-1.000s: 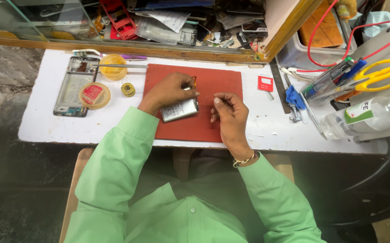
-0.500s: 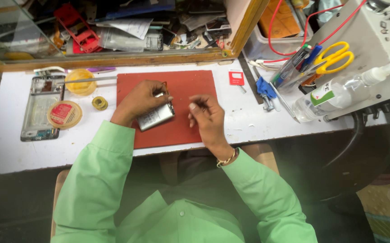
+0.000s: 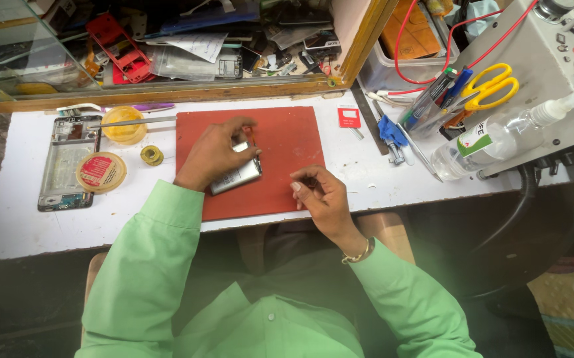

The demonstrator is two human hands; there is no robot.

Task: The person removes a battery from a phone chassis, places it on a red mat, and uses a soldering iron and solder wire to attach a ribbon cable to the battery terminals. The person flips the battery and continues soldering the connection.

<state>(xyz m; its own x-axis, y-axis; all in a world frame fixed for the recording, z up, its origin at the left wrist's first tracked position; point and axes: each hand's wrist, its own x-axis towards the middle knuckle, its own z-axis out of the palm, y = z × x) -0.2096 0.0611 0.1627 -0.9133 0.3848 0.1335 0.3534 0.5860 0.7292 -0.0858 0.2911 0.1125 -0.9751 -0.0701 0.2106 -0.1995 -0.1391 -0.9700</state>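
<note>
Two hands work over the red mat (image 3: 280, 142), and much of what they do is covered. The left hand (image 3: 214, 154) lies across the upper end of a silvery flat battery (image 3: 235, 178), so only the battery's lower part shows; the fingers curl down onto it, pinning it to the mat, though how firmly I cannot tell. The right hand (image 3: 319, 193) rests on the mat's lower right corner with fingers curled in toward the thumb; whether anything small sits between them is too fine to make out.

The mat lies on a white bench top (image 3: 28, 225). Left of the mat sit a small solder spool (image 3: 151, 155), a round red-topped tin (image 3: 101, 172), a yellow dish (image 3: 123, 125) and a stripped phone frame (image 3: 68, 162). Right of the mat are a small red card (image 3: 348, 117), a clear bottle (image 3: 499, 136) on its side and yellow-handled scissors (image 3: 489, 85). Above the mat, a wooden-edged shelf (image 3: 168, 89) holds cluttered parts, hard to distinguish.

The battery is a slim rectangular metallic pack, lying tilted on the mat's left half.
</note>
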